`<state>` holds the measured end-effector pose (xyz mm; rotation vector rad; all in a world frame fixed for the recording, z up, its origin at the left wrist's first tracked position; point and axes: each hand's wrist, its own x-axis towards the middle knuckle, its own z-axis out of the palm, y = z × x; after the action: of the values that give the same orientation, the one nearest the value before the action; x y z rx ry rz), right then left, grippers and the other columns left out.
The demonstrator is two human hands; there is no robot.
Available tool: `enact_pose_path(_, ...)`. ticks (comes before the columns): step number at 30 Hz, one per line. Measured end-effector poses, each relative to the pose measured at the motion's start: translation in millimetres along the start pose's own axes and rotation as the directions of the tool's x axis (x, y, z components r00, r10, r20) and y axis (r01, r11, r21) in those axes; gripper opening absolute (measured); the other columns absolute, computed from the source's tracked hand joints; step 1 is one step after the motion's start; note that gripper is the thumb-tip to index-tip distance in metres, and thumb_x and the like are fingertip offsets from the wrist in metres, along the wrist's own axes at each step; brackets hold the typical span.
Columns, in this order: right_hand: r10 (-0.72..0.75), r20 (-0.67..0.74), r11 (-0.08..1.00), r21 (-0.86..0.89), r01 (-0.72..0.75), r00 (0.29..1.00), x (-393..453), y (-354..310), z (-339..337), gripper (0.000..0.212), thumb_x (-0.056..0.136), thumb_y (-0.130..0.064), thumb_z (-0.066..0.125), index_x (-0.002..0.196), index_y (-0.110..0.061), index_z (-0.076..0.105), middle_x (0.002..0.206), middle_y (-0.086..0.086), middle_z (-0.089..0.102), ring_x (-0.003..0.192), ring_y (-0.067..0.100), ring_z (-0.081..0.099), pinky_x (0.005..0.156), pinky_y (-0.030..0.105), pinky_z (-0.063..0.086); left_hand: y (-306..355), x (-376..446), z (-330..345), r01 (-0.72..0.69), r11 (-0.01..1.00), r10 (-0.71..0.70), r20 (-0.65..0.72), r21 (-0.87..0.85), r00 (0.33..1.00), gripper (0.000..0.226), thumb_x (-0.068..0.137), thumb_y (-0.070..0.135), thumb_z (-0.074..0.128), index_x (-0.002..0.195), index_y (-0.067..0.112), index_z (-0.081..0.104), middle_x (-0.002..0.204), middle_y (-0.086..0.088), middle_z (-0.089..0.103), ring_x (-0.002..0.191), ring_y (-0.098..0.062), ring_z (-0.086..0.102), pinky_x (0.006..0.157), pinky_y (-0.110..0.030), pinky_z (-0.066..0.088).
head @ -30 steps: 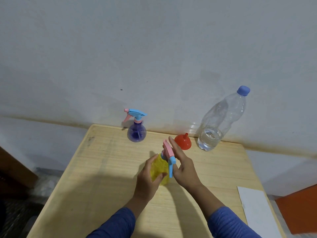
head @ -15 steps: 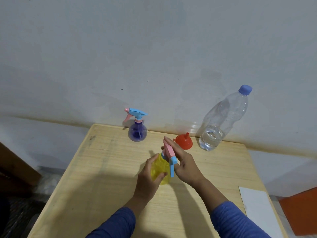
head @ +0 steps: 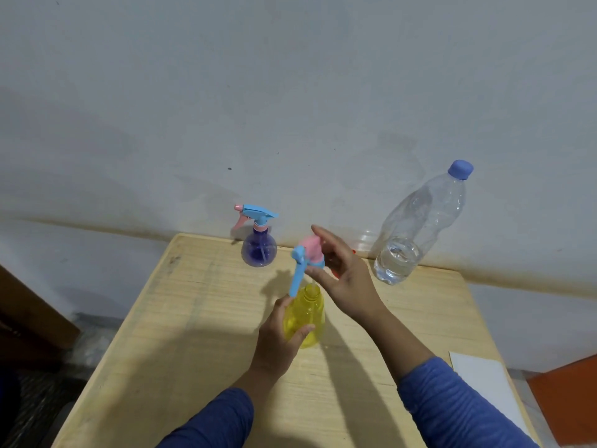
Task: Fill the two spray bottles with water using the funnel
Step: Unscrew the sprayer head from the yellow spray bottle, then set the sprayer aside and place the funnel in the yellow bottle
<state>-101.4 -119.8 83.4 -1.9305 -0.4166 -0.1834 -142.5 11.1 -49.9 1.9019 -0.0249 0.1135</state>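
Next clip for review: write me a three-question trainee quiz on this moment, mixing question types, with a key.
1. True or false: the pink-and-blue spray head is off the neck of the yellow plastic spray bottle.
2. Multiple choice: the left hand holds which item? A) the clear plastic water bottle with the blue cap B) the yellow plastic spray bottle C) the purple round spray bottle
3. Fill in: the purple round spray bottle stands at the far edge of the wooden table, next to the ____.

Key: 1 true, the right hand holds it above the open neck. 2 B. 3 wall.
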Motion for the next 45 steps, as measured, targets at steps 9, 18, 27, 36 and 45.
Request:
enact_pose_path(9, -0.039, -0.169, 0.975, -0.22, 0.001, 0.985, 65.3, -35.5, -29.9, 0.066, 0.083, -0.024, 0.069, 0.141, -0.031, 0.037, 0.099, 0.003, 0.054, 0.085, 0.012, 0.054, 0.077, 0.011, 0.043, 1.0, 0.6, -1.2, 0.03, 0.999, -0.029, 0.027, -0.026, 0.999, 0.065, 0.07, 0.041, 0.069, 0.12, 0.062, 0.034, 0.128, 0.028, 0.048, 0.121, -0.005, 0.048, 0.102, -0.035, 0.042)
enact_pose_path(18, 0.053, -0.173, 0.91, -0.397, -0.119, 0.984, 94.4, -33.6, -53.8, 0.062, 0.087, -0.028, 0.062, 0.143, -0.023, 0.036, 0.085, 0.004, 0.051, 0.069, 0.006, 0.045, 0.069, 0.016, 0.035, 4.4, -1.0, -1.4, 0.029, 0.999, -0.028, 0.026, -0.023, 0.999, 0.066, 0.069, 0.042, 0.068, 0.12, 0.064, 0.033, 0.128, 0.026, 0.047, 0.121, -0.007, 0.047, 0.103, -0.037, 0.042)
enact_pose_path(27, 0.517, -0.053, 0.728, -0.498, -0.471, 0.855, -6.1, 94.3, -37.2, 0.061, 0.085, -0.024, 0.064, 0.141, -0.019, 0.041, 0.101, 0.015, 0.065, 0.098, 0.031, 0.061, 0.081, 0.03, 0.043, 5.7, -0.9, -0.4, 0.023, 1.0, -0.023, 0.014, -0.006, 1.0, 0.063, 0.066, 0.051, 0.063, 0.121, 0.057, 0.033, 0.127, 0.023, 0.047, 0.118, -0.004, 0.048, 0.099, -0.03, 0.043)
enact_pose_path(36, 0.559, 0.036, 0.7, -0.555, -0.449, 0.828, -56.1, 125.0, -25.4, 0.051, 0.083, -0.019, 0.064, 0.132, -0.014, 0.048, 0.093, 0.006, 0.055, 0.1, 0.029, 0.055, 0.081, 0.031, 0.043, 10.0, -3.8, 2.2, 0.0, 0.998, -0.001, 0.021, 0.063, 1.0, 0.062, 0.078, 0.057, 0.062, 0.128, 0.051, 0.027, 0.132, 0.022, 0.041, 0.114, -0.003, 0.047, 0.083, -0.001, 0.037)
enact_pose_path(45, 0.532, -0.083, 0.681, -0.549, -0.484, 0.843, -53.5, 145.0, -34.0, 0.065, 0.076, -0.052, 0.057, 0.133, -0.024, 0.047, 0.104, 0.004, 0.049, 0.104, 0.019, 0.049, 0.077, 0.025, 0.04, 13.4, -2.0, 5.3, 0.038, 0.998, -0.037, -0.006, 0.05, 0.999, 0.062, 0.077, 0.051, 0.067, 0.124, 0.058, 0.027, 0.13, 0.027, 0.039, 0.119, -0.006, 0.047, 0.085, 0.003, 0.035)
